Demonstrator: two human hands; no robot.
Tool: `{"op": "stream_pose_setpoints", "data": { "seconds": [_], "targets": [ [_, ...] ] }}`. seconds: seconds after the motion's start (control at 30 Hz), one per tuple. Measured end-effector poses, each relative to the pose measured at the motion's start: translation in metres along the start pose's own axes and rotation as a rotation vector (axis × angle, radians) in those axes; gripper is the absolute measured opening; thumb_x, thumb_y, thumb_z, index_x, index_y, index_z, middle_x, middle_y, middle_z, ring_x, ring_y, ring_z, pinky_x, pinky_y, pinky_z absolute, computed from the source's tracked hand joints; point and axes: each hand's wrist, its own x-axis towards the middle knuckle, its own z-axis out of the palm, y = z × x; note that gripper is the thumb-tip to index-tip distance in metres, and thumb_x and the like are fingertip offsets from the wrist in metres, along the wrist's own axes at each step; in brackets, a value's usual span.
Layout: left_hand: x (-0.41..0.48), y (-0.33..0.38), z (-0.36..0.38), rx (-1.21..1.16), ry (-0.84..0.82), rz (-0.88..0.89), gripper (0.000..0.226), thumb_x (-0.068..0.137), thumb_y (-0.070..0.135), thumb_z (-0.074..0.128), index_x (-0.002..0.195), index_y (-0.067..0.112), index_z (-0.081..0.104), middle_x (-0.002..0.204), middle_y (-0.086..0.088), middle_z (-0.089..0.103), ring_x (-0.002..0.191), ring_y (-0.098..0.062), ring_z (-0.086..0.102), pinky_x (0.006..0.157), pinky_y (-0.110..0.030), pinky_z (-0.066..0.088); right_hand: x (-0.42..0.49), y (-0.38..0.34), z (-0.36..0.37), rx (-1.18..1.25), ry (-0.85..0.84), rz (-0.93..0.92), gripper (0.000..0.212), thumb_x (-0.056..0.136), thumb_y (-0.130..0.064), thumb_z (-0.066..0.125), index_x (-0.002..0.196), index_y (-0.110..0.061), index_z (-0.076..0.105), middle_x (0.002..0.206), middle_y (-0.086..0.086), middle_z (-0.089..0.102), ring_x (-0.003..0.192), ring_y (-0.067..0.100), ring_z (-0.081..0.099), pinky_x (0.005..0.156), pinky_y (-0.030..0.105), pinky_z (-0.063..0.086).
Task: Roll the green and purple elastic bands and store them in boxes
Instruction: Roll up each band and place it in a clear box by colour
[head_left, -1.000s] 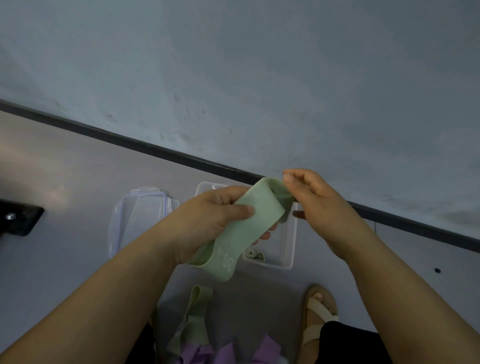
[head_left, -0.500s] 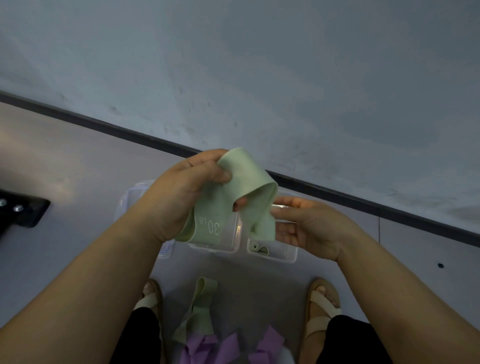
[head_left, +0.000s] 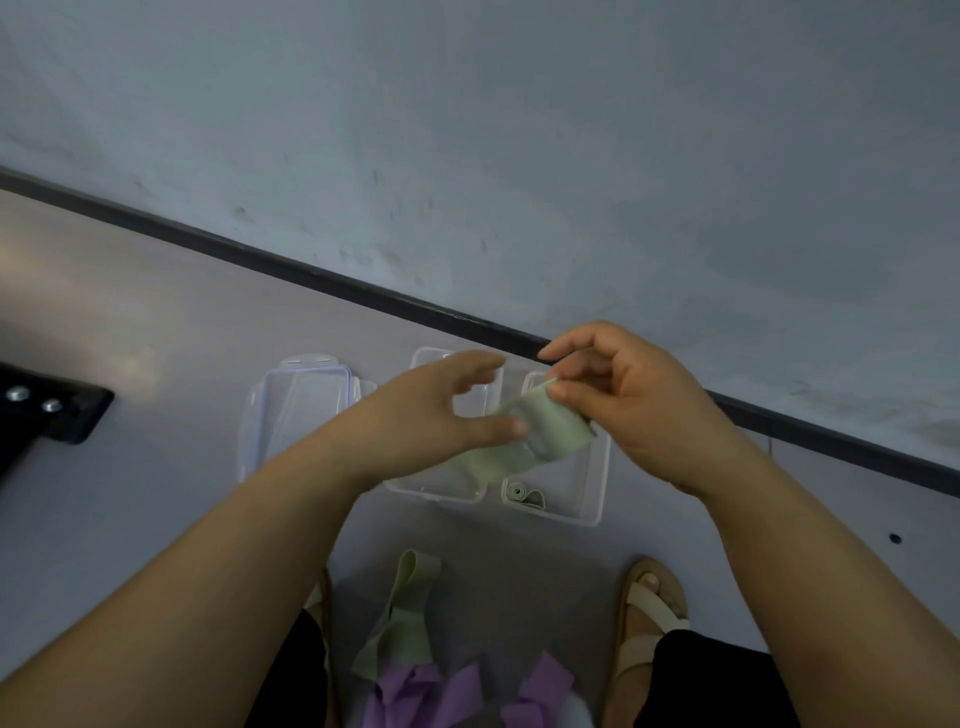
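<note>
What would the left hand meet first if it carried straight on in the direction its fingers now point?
Probably the right hand, just across the green band held between them; the left hand points rightward toward it. Depth is unclear.

You have a single head-worn view, looking forward and steeply down from close above your hands (head_left: 545, 410); the floor (head_left: 130, 322) lies beneath them, the wall (head_left: 519, 130) rises beyond them, and your sandalled feet (head_left: 649, 608) sit nearer you.

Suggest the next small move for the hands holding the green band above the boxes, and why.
Probably keep rolling: the right hand pinches the curled end of the green band, while the left hand supports its flat, unrolled tail. Only one rolled band sits in the right box.
</note>
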Motion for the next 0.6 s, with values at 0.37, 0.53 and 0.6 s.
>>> {"op": "stream_pose_setpoints", "data": {
  "seconds": [0.37,0.53,0.6],
  "targets": [
    [0.008,0.034,0.013,-0.595,0.286,0.166,0.005,0.073,0.012,0.075,0.076,0.012,0.071,0.074,-0.001,0.074,0.071,-0.011,0.069,0.074,-0.021,0.054,0.003,-0.016,-0.007,0.365,0.234,-0.004,0.016,0.078,-0.026,0.067,0.094,-0.028,0.063,0.082,-0.008,0.07,0.077,0.005,0.067,0.071,0.022,0.056],
    [0.015,0.046,0.014,-0.745,0.385,0.183,0.005,0.073,0.013,0.074,0.075,0.011,0.071,0.073,-0.003,0.073,0.07,-0.015,0.068,0.074,-0.029,0.055,0.005,-0.015,-0.012,0.505,0.249,0.063,0.027,0.068,-0.035,0.062,0.088,-0.017,0.068,0.082,-0.001,0.073,0.079,0.014,0.069,0.073,0.026,0.056],
    [0.016,0.046,0.011,-0.691,0.4,0.187,0.007,0.074,0.016,0.075,0.077,0.011,0.071,0.074,-0.003,0.074,0.072,-0.017,0.068,0.075,-0.032,0.054,0.005,-0.016,-0.012,0.463,0.298,0.03,0.014,0.074,-0.026,0.063,0.084,-0.017,0.067,0.077,-0.003,0.072,0.075,0.011,0.069,0.07,0.022,0.056]
  ]
}}
